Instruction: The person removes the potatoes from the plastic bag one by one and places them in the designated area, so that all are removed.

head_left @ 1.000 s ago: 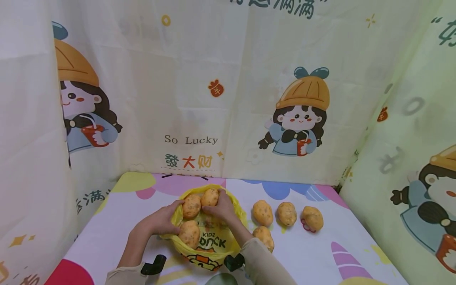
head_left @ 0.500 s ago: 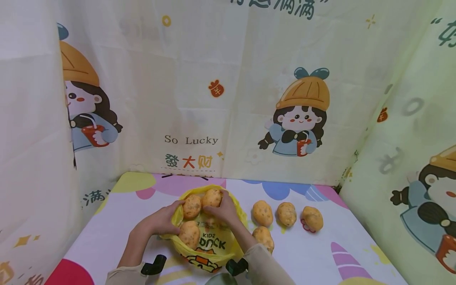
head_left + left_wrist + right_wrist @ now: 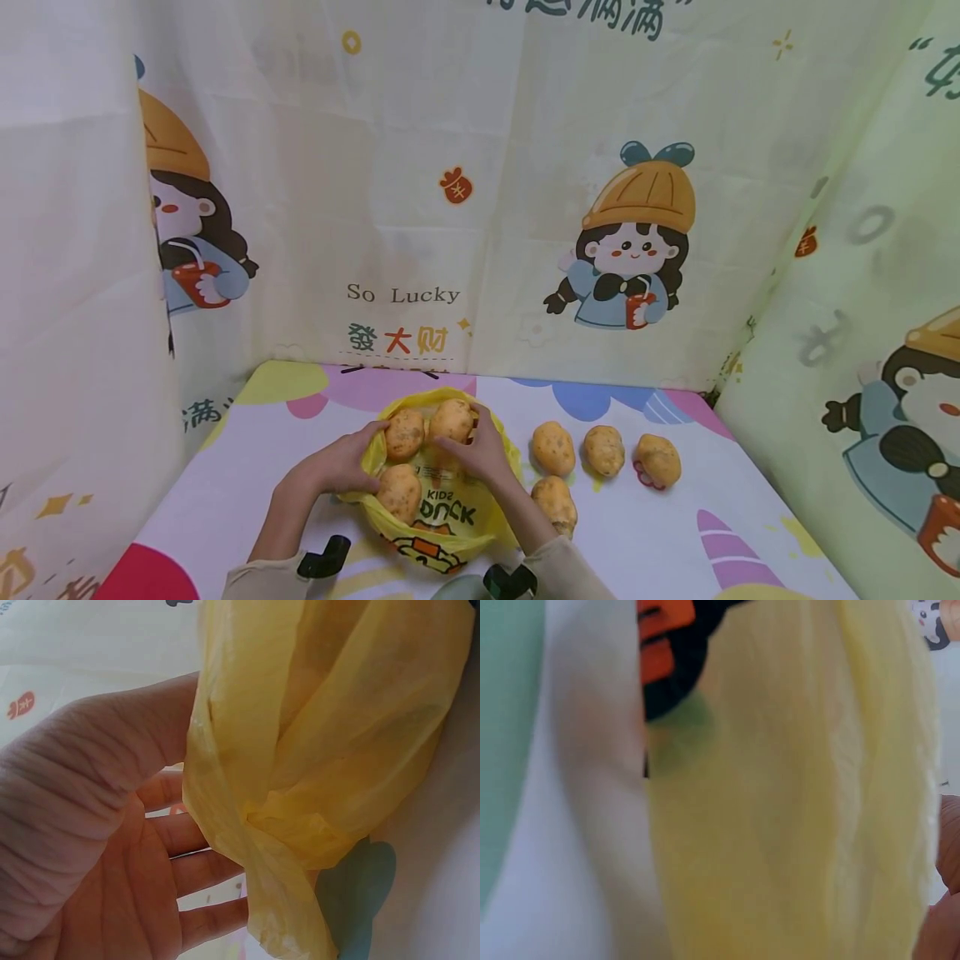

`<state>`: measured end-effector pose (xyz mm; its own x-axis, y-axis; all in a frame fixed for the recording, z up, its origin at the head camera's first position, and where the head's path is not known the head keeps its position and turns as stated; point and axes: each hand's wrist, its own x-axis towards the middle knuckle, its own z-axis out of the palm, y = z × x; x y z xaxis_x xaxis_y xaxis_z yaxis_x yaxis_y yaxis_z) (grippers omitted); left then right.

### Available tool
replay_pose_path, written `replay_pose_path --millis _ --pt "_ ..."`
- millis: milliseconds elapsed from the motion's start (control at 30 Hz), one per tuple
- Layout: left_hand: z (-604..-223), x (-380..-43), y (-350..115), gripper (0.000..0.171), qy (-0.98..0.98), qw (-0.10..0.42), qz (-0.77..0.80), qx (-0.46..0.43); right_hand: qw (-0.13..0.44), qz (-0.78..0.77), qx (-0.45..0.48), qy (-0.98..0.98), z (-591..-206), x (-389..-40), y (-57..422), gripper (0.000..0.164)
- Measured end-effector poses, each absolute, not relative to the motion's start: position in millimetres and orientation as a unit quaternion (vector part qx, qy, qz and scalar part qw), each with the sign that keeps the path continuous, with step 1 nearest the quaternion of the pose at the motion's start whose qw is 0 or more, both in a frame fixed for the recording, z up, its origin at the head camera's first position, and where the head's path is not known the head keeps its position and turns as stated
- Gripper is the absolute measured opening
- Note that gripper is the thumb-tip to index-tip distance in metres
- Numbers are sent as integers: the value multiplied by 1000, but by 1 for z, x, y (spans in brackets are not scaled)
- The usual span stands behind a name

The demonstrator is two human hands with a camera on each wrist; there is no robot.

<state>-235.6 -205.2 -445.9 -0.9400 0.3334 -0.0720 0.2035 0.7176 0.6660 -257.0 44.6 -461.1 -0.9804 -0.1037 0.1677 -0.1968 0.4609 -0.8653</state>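
One potato (image 3: 452, 420) is pinched between the thumb and fingers of the right hand (image 3: 487, 450), within the mouth of a yellow plastic bag (image 3: 465, 537) set on the counter (image 3: 637, 546). To its left in the bag, a second potato (image 3: 404, 434) is seated just beside it, and nearer the front a third potato (image 3: 399, 492) is lodged. The bag's left rim is touched by the left hand (image 3: 341, 462); its grip is spread, the fingers straight and parted, though the fingertips are hidden by plastic in the left wrist view. Right of the bag, a fourth potato (image 3: 553, 448), a fifth potato (image 3: 603, 451) and a sixth potato (image 3: 657, 461) are lined up. A seventh potato (image 3: 555, 504) is placed in front of the fourth, near the right sleeve (image 3: 572, 571). The right wrist view is mostly filled by yellow plastic.
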Motion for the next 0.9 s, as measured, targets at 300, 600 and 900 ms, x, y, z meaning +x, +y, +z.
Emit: replay_pose_path --millis 300,600,900 --pt "-443 -235 -205 96 924 89 337 156 36 545 94 -833 -461 -242 55 90" --pt "-444 -234 -206 96 921 92 345 157 50 535 94 -838 -460 -225 59 88" --pt "-442 -234 -205 96 920 97 348 155 46 542 103 -832 -457 -212 66 89"
